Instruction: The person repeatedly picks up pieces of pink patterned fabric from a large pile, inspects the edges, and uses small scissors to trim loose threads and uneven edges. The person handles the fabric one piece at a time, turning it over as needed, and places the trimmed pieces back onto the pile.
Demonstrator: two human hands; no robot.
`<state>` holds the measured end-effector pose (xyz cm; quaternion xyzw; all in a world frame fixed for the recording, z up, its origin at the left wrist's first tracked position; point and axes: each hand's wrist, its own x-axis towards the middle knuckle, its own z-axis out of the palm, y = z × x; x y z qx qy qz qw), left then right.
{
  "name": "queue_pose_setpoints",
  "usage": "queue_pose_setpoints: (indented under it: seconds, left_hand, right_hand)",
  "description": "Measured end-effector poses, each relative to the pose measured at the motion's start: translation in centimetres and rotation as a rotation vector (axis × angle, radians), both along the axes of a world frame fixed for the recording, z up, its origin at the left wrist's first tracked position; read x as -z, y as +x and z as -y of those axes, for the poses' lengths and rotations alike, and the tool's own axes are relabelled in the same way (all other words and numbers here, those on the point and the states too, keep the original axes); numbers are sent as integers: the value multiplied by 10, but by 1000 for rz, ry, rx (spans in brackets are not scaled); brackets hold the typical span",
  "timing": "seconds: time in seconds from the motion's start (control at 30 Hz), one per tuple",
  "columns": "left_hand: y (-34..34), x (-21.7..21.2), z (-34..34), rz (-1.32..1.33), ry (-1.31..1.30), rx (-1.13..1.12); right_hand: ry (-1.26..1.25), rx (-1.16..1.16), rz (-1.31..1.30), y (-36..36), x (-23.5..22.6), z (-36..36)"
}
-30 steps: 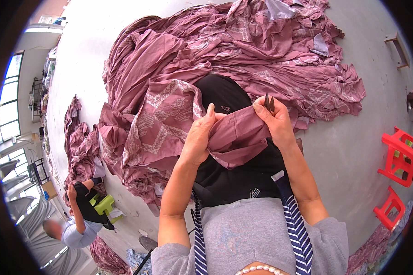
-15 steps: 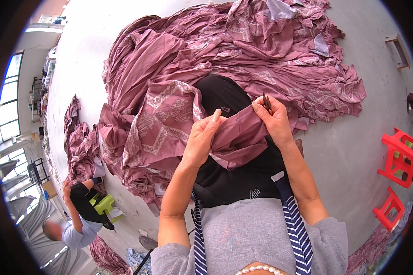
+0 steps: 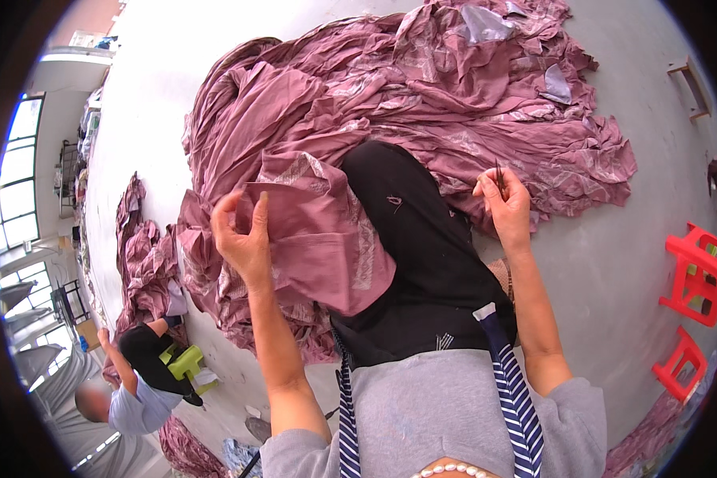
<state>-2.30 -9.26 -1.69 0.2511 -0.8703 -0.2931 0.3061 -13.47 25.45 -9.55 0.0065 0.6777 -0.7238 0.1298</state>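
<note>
— What do you see at the grip?

— My left hand (image 3: pixel 245 239) pinches the mauve patterned cloth piece (image 3: pixel 327 239), lying over my black-trousered lap (image 3: pixel 422 255). My right hand (image 3: pixel 503 205) has come away from the cloth since a second ago; its fingers are closed on a thin dark tool (image 3: pixel 498 177).

— So the hands parted?

— Yes, I judge one snip finished. The cloth is crumpled, with pale printed bands; behind it lies the big mauve fabric heap (image 3: pixel 422 103) on the floor.

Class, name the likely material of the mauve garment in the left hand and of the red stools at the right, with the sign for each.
Mauve garment: thin woven cloth, matte; it folds and creases softly. Red stools: probably moulded plastic, smooth, uniformly coloured.
</note>
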Motion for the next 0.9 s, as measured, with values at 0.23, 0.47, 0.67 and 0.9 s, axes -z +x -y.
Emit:
queue_pose_setpoints:
  seconds: [0.23, 0.47, 0.67, 0.9]
  left_hand:
    - [5, 79, 27, 344, 187, 195]
    - [-15, -16, 81, 315, -559, 363]
    - [128, -32, 181, 449, -773, 31]
    - [167, 83, 98, 719, -434, -213]
  right_hand:
    - [-26, 41, 16, 5, 19, -4]
    - [133, 118, 95, -7, 90, -41]
    - [527, 216, 26, -12, 157, -77]
    - [1170, -236, 21, -1, 201, -92]
